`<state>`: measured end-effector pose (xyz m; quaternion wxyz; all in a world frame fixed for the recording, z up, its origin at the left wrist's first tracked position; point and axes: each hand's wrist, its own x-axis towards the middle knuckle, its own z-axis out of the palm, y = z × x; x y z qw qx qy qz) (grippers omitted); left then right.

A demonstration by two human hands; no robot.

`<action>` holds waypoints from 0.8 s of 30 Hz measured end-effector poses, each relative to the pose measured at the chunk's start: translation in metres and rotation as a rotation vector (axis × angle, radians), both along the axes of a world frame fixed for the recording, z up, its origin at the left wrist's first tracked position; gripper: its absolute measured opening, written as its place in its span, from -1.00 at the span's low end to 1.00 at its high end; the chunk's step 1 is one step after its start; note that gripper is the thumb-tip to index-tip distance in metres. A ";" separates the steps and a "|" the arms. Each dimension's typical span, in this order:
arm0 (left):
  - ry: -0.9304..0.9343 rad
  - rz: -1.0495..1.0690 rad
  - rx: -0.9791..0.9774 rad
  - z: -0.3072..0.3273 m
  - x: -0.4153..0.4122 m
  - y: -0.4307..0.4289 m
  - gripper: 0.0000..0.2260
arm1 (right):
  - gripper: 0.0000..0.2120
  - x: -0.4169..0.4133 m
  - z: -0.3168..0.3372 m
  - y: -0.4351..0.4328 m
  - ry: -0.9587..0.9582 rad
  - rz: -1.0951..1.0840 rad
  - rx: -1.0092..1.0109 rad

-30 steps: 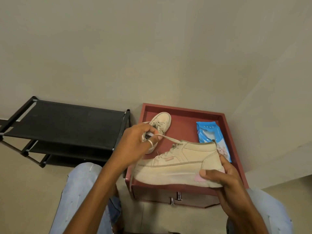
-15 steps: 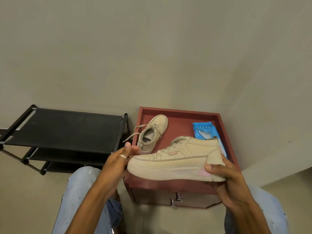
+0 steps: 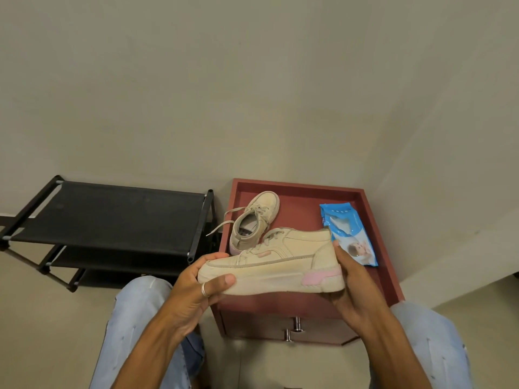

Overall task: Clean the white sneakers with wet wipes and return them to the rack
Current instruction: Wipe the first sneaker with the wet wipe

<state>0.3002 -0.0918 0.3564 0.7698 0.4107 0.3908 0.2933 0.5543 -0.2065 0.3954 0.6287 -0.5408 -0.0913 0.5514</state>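
1. The left hand (image 3: 196, 287) grips the toe and the right hand (image 3: 351, 279) the heel of the cream pink-heeled leather sneaker (image 3: 269, 265), held side-on, likely for inspection.
2. The 2nd cream lace-up sneaker (image 3: 255, 217) and the blue plastic wipes pack (image 3: 348, 234) lie within reach on the red wooden desk (image 3: 295, 185).

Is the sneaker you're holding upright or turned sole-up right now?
Upright. The held sneaker sits sole down, laces on top, with the left hand gripping its toe and the right hand its heel.
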 end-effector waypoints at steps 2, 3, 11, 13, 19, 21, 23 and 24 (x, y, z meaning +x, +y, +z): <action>0.017 0.001 0.028 0.001 -0.001 -0.003 -0.09 | -0.74 0.001 -0.008 0.004 -0.090 -0.046 -0.056; 0.042 0.002 0.051 0.000 -0.002 -0.004 -0.13 | -0.77 0.003 -0.012 0.004 -0.158 -0.106 -0.089; 0.296 0.051 0.209 -0.026 0.019 -0.009 -0.33 | -0.74 0.001 -0.014 -0.001 -0.681 -0.284 -0.219; 0.370 0.037 0.283 -0.034 0.026 -0.008 -0.36 | -0.74 -0.028 -0.007 0.002 -0.828 -0.124 -0.123; 0.455 -0.005 0.451 -0.044 0.036 -0.011 -0.47 | -0.58 -0.091 -0.035 0.017 -1.544 0.225 0.026; 0.442 -0.027 0.461 -0.047 0.034 -0.010 -0.44 | -0.54 -0.103 -0.037 0.020 -1.646 0.310 -0.016; 0.435 -0.094 0.471 -0.050 0.031 -0.010 -0.28 | -0.52 -0.106 -0.045 0.023 -1.645 0.368 -0.051; 0.425 -0.134 0.480 -0.050 0.030 -0.011 -0.19 | -0.52 -0.105 -0.047 0.024 -1.637 0.382 -0.067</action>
